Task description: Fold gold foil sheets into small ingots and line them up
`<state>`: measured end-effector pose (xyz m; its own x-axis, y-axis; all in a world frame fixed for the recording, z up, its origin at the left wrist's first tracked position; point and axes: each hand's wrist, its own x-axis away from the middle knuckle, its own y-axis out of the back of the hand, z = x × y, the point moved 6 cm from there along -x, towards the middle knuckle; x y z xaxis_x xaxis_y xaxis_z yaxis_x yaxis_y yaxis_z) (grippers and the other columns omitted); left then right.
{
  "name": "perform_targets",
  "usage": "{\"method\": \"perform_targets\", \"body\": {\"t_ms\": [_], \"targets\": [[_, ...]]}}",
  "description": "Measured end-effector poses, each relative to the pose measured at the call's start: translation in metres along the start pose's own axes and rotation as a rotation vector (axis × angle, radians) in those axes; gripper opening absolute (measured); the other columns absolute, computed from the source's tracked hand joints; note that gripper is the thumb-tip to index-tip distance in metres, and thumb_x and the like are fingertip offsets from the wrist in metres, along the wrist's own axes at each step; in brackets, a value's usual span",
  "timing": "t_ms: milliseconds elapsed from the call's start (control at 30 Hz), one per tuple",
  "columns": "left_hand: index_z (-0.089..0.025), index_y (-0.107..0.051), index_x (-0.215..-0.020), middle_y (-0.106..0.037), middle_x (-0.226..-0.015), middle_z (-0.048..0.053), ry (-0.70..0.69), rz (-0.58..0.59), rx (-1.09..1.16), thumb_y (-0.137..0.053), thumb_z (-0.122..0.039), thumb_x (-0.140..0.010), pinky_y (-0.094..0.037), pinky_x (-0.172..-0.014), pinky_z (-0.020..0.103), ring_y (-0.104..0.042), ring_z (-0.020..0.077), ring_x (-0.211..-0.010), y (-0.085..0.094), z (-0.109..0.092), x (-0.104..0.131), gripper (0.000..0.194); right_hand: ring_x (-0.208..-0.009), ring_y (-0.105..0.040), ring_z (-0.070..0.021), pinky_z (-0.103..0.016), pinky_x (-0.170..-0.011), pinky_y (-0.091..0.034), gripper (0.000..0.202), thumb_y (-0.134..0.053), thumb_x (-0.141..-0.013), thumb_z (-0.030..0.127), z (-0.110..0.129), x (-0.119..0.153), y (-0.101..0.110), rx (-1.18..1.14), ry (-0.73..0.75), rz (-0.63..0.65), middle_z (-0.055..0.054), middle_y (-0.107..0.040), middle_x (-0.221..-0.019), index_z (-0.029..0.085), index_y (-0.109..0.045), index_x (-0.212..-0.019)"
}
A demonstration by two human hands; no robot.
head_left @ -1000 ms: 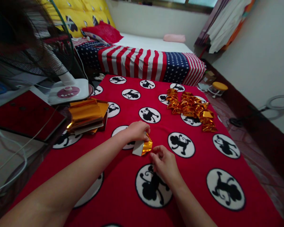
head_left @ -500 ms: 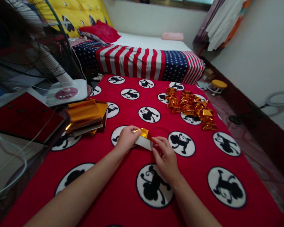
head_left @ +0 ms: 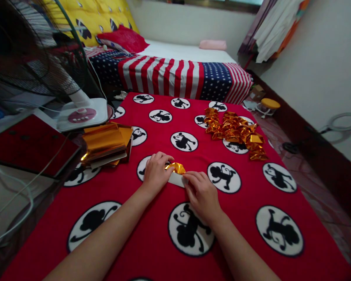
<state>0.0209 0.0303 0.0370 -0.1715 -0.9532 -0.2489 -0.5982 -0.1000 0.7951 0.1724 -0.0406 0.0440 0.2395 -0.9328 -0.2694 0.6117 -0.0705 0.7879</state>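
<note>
A partly folded sheet of gold foil paper (head_left: 178, 168) is held low over the red blanket, its white underside facing me. My left hand (head_left: 157, 171) grips its left end, with the thumb on the gold face. At the right end my right hand (head_left: 201, 191) pinches the paper between thumb and fingers. Left of my hands lies a stack of flat gold foil paper sheets (head_left: 105, 144). Beyond them on the right, several folded gold paper pieces (head_left: 234, 130) sit grouped in rows.
The red blanket (head_left: 152, 242) with monkey prints covers the surface under my hands. A fan (head_left: 82, 113) and a dark red box (head_left: 29, 144) stand at the left. A bed with a striped, starred cover (head_left: 163, 76) is behind, and a yellow stool (head_left: 270, 103) stands at the right.
The gold part has been pressed lower and looks more curved. My left hand has turned further over the paper, and my right hand has shifted slightly left.
</note>
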Motion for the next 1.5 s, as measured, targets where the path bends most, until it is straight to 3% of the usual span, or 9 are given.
{"method": "perform_targets", "body": {"t_ms": [133, 267, 367, 467, 633, 1133, 1367, 1500], "targets": [[-0.021, -0.073, -0.092, -0.066, -0.099, 0.005, -0.303, 0.111, 0.213, -0.055, -0.003, -0.081, -0.048, -0.086, 0.030, -0.060, 0.0170, -0.096, -0.011, -0.011, 0.002, 0.027, -0.099, -0.056, -0.0225, -0.036, -0.087, -0.047, 0.026, -0.052, -0.086, 0.007, -0.005, -0.003, 0.001, -0.007, 0.054, 0.054, -0.005, -0.067, -0.109, 0.021, -0.063, -0.105], [-0.019, -0.074, -0.088, -0.066, -0.094, 0.006, -0.438, 0.192, 0.306, -0.053, 0.000, -0.081, -0.050, -0.082, 0.030, -0.060, 0.0164, -0.091, -0.016, -0.016, 0.009, 0.030, -0.102, -0.057, -0.0217, -0.036, -0.089, -0.047, 0.038, -0.054, -0.078, -0.001, -0.015, -0.005, 0.004, -0.091, 0.127, 0.098, -0.005, -0.066, -0.111, 0.021, -0.062, -0.108], [-0.020, -0.074, -0.095, -0.065, -0.099, 0.006, -0.454, 0.203, 0.311, -0.055, -0.003, -0.081, -0.050, -0.087, 0.032, -0.059, 0.0169, -0.095, -0.012, -0.018, 0.013, 0.030, -0.104, -0.057, -0.0205, -0.036, -0.092, -0.047, 0.044, -0.055, -0.075, -0.003, -0.022, -0.007, 0.005, -0.173, 0.151, 0.124, -0.004, -0.066, -0.114, 0.023, -0.062, -0.109], [-0.021, -0.073, -0.101, -0.063, -0.105, 0.007, -0.446, 0.233, 0.317, -0.069, -0.013, -0.076, -0.049, -0.090, 0.034, -0.059, 0.0190, -0.100, -0.007, -0.020, 0.016, 0.027, -0.105, -0.057, -0.0200, -0.036, -0.093, -0.046, 0.046, -0.057, -0.074, -0.004, -0.026, -0.010, 0.005, -0.217, 0.149, 0.134, -0.004, -0.065, -0.114, 0.024, -0.063, -0.109], [-0.022, -0.072, -0.102, -0.062, -0.108, 0.007, -0.415, 0.253, 0.333, -0.081, -0.027, -0.067, -0.050, -0.091, 0.036, -0.059, 0.0211, -0.101, -0.008, -0.018, 0.017, 0.037, -0.105, -0.058, -0.0201, -0.036, -0.092, -0.047, 0.039, -0.060, -0.075, -0.002, -0.030, -0.013, 0.002, -0.223, 0.141, 0.132, -0.004, -0.065, -0.113, 0.024, -0.066, -0.104], [-0.021, -0.073, -0.092, -0.068, -0.108, 0.006, -0.348, 0.210, 0.381, -0.077, -0.020, -0.073, -0.050, -0.094, 0.034, -0.063, 0.0193, -0.103, -0.009, -0.012, 0.021, 0.020, -0.091, -0.063, -0.0170, -0.030, -0.077, -0.051, 0.023, -0.061, -0.086, 0.009, -0.035, -0.016, -0.001, -0.205, 0.133, 0.082, -0.004, -0.063, -0.103, 0.026, -0.072, -0.097], [-0.023, -0.074, -0.087, -0.069, -0.109, 0.005, -0.409, 0.171, 0.333, -0.072, -0.018, -0.078, -0.051, -0.092, 0.036, -0.063, 0.0194, -0.103, -0.008, -0.012, 0.025, 0.012, -0.102, -0.061, -0.0195, -0.034, -0.085, -0.050, 0.020, -0.058, -0.088, 0.011, -0.032, -0.012, -0.001, -0.144, 0.217, 0.025, -0.006, -0.063, -0.116, 0.025, -0.071, -0.096], [-0.023, -0.073, -0.089, -0.068, -0.112, 0.006, -0.448, 0.156, 0.288, -0.066, -0.016, -0.082, -0.052, -0.093, 0.036, -0.063, 0.0195, -0.106, -0.005, -0.017, 0.031, 0.012, -0.098, -0.061, -0.0197, -0.035, -0.084, -0.050, 0.016, -0.057, -0.090, 0.014, -0.028, -0.011, 0.000, -0.108, 0.261, 0.026, -0.005, -0.067, -0.112, 0.024, -0.069, -0.096]]}}
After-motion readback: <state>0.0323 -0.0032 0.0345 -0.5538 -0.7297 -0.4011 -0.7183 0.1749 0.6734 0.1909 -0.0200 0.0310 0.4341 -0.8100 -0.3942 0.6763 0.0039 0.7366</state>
